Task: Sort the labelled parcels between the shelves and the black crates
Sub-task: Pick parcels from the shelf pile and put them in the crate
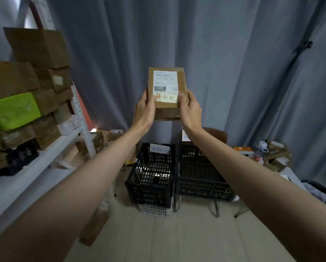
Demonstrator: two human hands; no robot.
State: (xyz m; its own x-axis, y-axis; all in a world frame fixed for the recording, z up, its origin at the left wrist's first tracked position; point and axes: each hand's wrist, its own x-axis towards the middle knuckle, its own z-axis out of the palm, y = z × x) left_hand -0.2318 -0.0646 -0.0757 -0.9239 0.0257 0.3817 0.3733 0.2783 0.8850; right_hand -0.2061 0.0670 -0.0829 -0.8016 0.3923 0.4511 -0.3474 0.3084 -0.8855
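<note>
A small brown cardboard parcel [167, 82] is held up at arm's length, its white shipping label and a yellow note with a red "4" facing me. My left hand [144, 108] grips its lower left edge, thumb on the front. My right hand [189, 108] grips the lower right edge the same way. Below the parcel two black crates stand side by side on the floor: the left crate [150, 184] with a paper tag on its rim, and the right crate [202, 184]. White shelves [45, 157] at the left carry stacked parcels.
The shelf stack holds several brown boxes [37, 46] and a green parcel [14, 110]. More boxes lie on the floor under the shelves. A pile of parcels [271, 154] sits at the right. Grey curtains hang behind. A white crate [154, 209] lies under the left black one.
</note>
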